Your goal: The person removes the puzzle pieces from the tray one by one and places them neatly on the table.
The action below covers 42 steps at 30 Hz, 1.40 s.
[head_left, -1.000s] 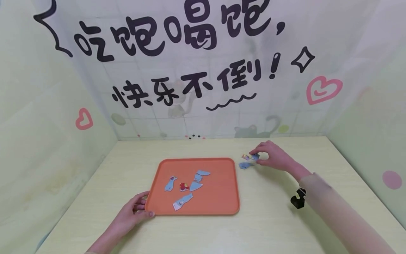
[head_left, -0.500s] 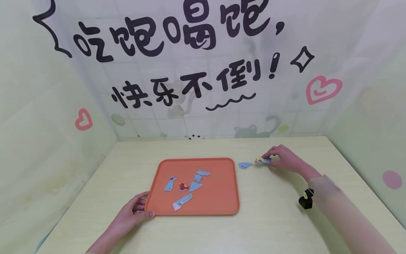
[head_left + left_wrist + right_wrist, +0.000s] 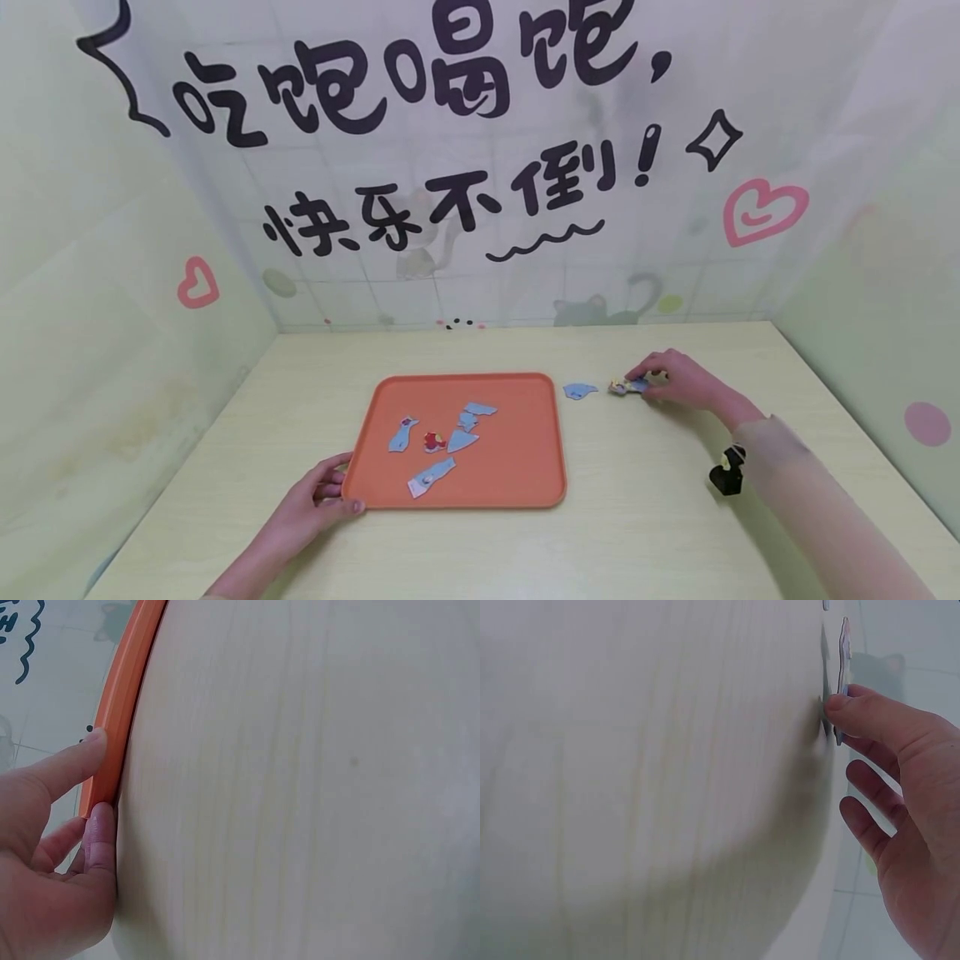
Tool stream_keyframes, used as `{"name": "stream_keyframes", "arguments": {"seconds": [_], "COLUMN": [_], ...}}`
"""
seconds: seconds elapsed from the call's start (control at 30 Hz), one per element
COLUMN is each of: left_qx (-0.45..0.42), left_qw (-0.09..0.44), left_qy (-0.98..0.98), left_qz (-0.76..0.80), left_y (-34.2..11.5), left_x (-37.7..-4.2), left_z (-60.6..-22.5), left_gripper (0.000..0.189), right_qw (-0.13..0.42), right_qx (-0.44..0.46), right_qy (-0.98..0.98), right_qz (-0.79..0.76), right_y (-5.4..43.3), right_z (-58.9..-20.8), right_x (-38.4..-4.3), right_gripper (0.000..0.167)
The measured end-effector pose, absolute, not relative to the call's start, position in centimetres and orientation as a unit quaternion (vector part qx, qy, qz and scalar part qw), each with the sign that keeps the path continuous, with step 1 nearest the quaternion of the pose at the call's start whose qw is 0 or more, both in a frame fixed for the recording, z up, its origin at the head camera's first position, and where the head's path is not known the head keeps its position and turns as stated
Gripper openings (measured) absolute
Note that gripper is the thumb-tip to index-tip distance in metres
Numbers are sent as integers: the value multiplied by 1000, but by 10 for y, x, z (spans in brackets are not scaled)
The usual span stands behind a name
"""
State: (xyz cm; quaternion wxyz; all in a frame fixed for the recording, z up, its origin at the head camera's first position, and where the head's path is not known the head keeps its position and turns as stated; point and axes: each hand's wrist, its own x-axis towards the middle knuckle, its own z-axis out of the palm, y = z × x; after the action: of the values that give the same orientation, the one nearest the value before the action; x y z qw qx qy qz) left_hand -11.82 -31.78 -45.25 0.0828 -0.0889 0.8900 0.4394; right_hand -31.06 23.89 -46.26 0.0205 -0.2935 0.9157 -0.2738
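My left hand (image 3: 318, 496) grips the near left corner of an orange tray (image 3: 517, 467). In the left wrist view its thumb (image 3: 79, 761) lies on the rim and its fingers curl round the corner. To the right of the tray, my right hand (image 3: 682, 379) pinches a flat, irregular puzzle piece (image 3: 618, 387), coloured yellow and blue, close over the table. The right wrist view shows this piece (image 3: 844, 656) edge-on between thumb and forefinger, the other fingers loosely bent. A light blue puzzle piece (image 3: 579, 390) lies on the table between tray and right hand.
Several light blue pieces rest on the tray, among them a long one (image 3: 432, 477), a triangular one (image 3: 462, 441) and a left one (image 3: 401, 437), beside a red piece (image 3: 434, 442). The pale wooden table (image 3: 480, 550) meets a printed curtain (image 3: 510, 292) behind.
My right hand has moved to the right and lower with the pinched puzzle piece, away from the blue piece on the table. The left hand and tray have stayed put.
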Motion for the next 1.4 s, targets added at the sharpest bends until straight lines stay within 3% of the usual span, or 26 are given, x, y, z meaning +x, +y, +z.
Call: {"name": "stream_keyframes", "arguments": {"seconds": [0.53,0.97,1.4], "left_qx": [-92,-92,-90], "left_qw": [82,81,83], "left_qy": [890,887,888], "left_qz": [439,446,443], "left_y": [-319,-317,-318], "left_x": [-119,-116,-118], "left_z": [-453,-451,-453], "left_gripper": [80,80,80], "right_qw": [55,98,73], "right_qx": [-295,-262,-286], "right_qy": [905,902,886], "right_qz": [-301,-329,-358], "right_y": [240,249,251], "right_z": [-464,-467,-471], "right_x": [-310,-307,-305], "right_gripper": [27,34,33]}}
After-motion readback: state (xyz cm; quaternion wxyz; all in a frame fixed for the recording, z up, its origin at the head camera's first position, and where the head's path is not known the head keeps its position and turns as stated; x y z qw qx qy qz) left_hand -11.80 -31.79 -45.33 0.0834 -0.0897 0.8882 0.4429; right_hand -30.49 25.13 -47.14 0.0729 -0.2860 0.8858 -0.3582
